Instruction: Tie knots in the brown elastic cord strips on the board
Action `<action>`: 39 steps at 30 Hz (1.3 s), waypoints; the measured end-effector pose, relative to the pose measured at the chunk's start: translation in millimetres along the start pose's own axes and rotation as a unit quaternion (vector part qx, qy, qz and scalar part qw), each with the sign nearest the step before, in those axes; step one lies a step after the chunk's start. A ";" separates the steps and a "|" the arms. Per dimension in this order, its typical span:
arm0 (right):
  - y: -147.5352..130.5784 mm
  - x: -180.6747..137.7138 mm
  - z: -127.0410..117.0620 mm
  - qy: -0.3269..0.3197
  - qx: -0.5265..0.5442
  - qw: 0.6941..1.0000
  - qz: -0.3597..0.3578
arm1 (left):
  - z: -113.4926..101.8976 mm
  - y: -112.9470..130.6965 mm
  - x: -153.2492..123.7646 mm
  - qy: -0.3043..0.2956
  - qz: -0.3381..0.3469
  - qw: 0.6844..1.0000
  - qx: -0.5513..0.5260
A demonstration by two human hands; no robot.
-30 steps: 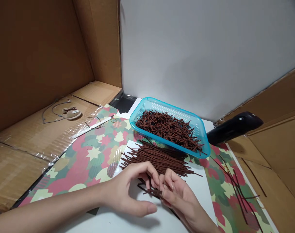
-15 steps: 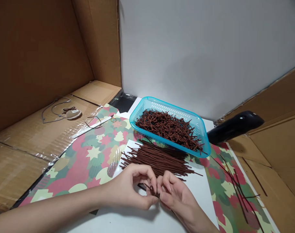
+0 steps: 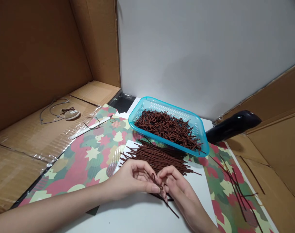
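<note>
My left hand (image 3: 133,179) and my right hand (image 3: 178,189) meet above a white sheet (image 3: 198,194), with their fingertips pinching a thin brown cord (image 3: 157,182). The cord forms a small loop between them, and its long tail (image 3: 168,205) trails down to the right. Just behind my hands lies a pile of straight brown cords (image 3: 157,158). Behind that, a turquoise plastic basket (image 3: 162,105) holds a heap of short knotted brown cords (image 3: 168,127).
Camouflage-patterned paper (image 3: 94,155) lies under the white sheet, with loose brown cords (image 3: 237,191) on it at the right. A black handle-like object (image 3: 232,127) sits right of the basket. A small burlap piece with a bow (image 3: 71,114) rests on cardboard (image 3: 40,136) at the left.
The cord between my fingertips now shows an open loop, and a longer tail hangs down to the right. My hands have risen slightly towards the pile.
</note>
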State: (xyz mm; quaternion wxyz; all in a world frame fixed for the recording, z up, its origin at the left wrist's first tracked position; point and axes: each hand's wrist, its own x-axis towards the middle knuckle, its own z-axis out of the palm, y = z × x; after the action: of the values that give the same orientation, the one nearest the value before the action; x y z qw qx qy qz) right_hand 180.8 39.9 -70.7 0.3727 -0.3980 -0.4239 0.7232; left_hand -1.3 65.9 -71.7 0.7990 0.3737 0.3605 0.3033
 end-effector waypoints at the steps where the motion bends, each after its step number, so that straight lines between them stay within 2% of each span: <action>1: -0.1 0.5 -0.8 0.007 -0.013 1.000 0.001 | 0.2 0.1 0.2 0.000 0.000 1.000 0.004; 9: 3.8 2.3 -4.4 0.024 -0.029 0.999 -0.010 | -0.2 0.4 1.8 0.040 0.015 0.999 0.001; 16: 4.0 3.6 0.3 0.003 -0.060 0.998 -0.021 | -1.8 -6.6 0.4 -0.021 -0.034 0.997 0.073; 21: 3.2 5.1 -3.8 0.046 -0.051 0.998 -0.001 | -0.7 -2.3 1.3 -0.002 -0.032 0.996 0.084; 29: 6.5 5.2 -2.6 0.023 -0.028 0.999 0.009 | -3.2 -5.3 1.6 -0.027 -0.040 0.996 0.074; 34: 5.9 4.7 -3.7 0.006 -0.059 0.998 0.000 | -4.2 -5.8 0.6 -0.032 -0.045 0.994 0.094; 39: 6.6 4.6 -7.7 0.029 -0.042 0.998 0.026 | -5.4 -3.2 0.5 -0.016 -0.027 0.996 0.089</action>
State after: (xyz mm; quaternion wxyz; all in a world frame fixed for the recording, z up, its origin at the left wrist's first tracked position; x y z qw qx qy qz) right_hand 184.4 44.0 -80.3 0.3487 -0.4446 -0.4322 0.7028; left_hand -4.6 66.6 -76.9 0.7757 0.4386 0.3836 0.2425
